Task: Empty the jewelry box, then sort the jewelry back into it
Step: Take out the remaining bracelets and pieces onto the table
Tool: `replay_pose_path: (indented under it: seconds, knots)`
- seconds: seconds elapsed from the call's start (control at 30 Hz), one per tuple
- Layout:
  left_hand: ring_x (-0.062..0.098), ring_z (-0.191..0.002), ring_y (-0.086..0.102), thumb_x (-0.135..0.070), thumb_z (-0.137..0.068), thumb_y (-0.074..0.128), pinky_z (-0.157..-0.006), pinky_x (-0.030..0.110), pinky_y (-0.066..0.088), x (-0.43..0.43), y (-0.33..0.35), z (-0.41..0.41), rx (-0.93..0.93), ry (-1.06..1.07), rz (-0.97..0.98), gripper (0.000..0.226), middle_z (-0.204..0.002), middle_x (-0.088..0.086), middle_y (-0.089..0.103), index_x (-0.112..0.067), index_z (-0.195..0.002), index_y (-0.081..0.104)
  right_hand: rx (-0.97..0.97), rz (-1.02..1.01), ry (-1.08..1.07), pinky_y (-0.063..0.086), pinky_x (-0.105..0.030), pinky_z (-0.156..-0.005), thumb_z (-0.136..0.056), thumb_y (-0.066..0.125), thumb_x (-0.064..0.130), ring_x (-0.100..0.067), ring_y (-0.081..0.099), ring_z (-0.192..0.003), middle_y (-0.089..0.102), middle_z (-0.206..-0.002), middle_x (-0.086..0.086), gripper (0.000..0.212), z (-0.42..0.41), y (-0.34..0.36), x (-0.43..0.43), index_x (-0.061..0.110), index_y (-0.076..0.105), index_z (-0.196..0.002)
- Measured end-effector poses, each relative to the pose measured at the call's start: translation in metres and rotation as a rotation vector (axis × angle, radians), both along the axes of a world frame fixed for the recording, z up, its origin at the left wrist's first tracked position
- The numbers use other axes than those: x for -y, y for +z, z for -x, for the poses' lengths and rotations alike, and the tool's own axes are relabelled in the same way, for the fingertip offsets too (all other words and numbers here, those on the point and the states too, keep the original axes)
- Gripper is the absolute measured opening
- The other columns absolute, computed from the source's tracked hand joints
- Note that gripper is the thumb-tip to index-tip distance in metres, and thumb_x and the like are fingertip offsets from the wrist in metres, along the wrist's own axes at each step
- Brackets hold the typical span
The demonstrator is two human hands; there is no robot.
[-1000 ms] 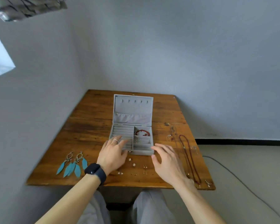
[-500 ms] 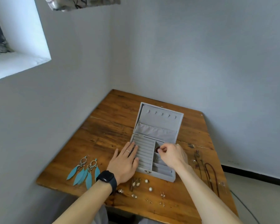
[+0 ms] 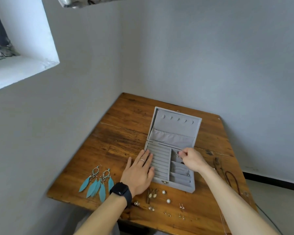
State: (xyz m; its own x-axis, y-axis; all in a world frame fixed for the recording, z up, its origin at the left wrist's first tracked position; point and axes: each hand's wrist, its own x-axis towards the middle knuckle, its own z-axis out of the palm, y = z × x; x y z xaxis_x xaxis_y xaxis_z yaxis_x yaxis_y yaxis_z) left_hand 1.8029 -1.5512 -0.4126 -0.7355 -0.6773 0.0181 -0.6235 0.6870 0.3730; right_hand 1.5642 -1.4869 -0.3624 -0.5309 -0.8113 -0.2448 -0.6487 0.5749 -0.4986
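**Fingers [image 3: 182, 152] of the right hand [image 3: 192, 161] pinch a small piece of jewelry [image 3: 177, 152]**

They curl tightly round it over the top right compartment of the gray jewelry box [image 3: 175, 126], which lies open on the desk [image 3: 122, 133] with its lid back. The left hand [image 3: 138, 172] rests flat, its fingers straight, on the ring rolls at the box's left side. Teal feather earrings [image 3: 97, 182] lie left of the box, pearl earrings [image 3: 165, 196] lie in front of it, and a dark cord necklace [image 3: 231, 178] lies to its right.

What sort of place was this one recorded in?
Likely a plain room at home, not a workshop: a worn wooden table set in a corner of bare grey walls, a deep window recess, and a grey jewelry box with feather earrings on the table.
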Motion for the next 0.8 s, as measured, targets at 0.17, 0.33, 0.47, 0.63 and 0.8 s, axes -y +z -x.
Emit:
replay_pose_path:
  seconds: [0.17,0.33,0.47,0.63,0.8]
  knots:
    - [0.01,-0.152,0.003,-0.049,-0.103,0.022,-0.122,0.042,0.007,0.005,0.009,0.003,0.055,-0.006,0.112,0.059,-0.165,-0.007,0.014,-0.029,-0.159,0.015,0.238,0.384,-0.195,0.043,-0.024,-0.064,-0.103,0.05,0.028,-0.01,0.061,-0.079,0.069,-0.088,0.009,0.015,0.007,0.014,-0.038,0.023,0.061,-0.095]
    - [0.021,-0.135,0.038,-0.045,-0.1,0.038,-0.11,0.039,0.031,0.015,0.039,0.043,-0.004,-0.103,0.295,0.047,-0.148,-0.002,0.046,-0.036,-0.146,0.042,0.462,0.572,-0.321,0.05,-0.022,-0.061,-0.101,0.056,0.025,-0.006,0.061,-0.068,0.072,-0.089,0.004,0.01,0.003,0.021,-0.079,0.026,0.066,-0.102]
    - [0.022,-0.122,0.046,-0.04,-0.1,0.042,-0.101,0.04,0.034,0.02,0.057,0.09,0.095,-0.223,0.328,0.036,-0.132,-0.003,0.057,-0.036,-0.13,0.061,0.441,0.572,-0.307,0.052,-0.016,-0.061,-0.099,0.06,0.022,-0.005,0.067,-0.073,0.073,-0.09,0.012,0.013,0.002,0.017,-0.112,0.032,0.068,-0.103]
    - [0.024,-0.108,0.056,-0.033,-0.097,0.055,-0.086,0.037,0.044,0.024,0.07,0.126,0.36,-0.29,0.303,0.022,-0.121,-0.001,0.057,-0.033,-0.111,0.072,0.352,0.503,-0.303,0.055,-0.019,-0.064,-0.1,0.057,0.017,-0.008,0.07,-0.077,0.074,-0.091,0.009,0.019,0.012,0.007,-0.141,0.033,0.064,-0.107]
    - [0.023,-0.097,0.063,-0.021,-0.098,0.055,-0.067,0.033,0.042,0.02,0.074,0.138,0.478,-0.233,0.403,0.021,-0.115,0.001,0.058,-0.016,-0.115,0.067,0.304,0.449,-0.262,0.057,-0.022,-0.068,-0.101,0.055,0.018,-0.005,0.07,-0.078,0.075,-0.092,0.011,0.02,0.018,-0.002,-0.14,0.035,0.063,-0.108]
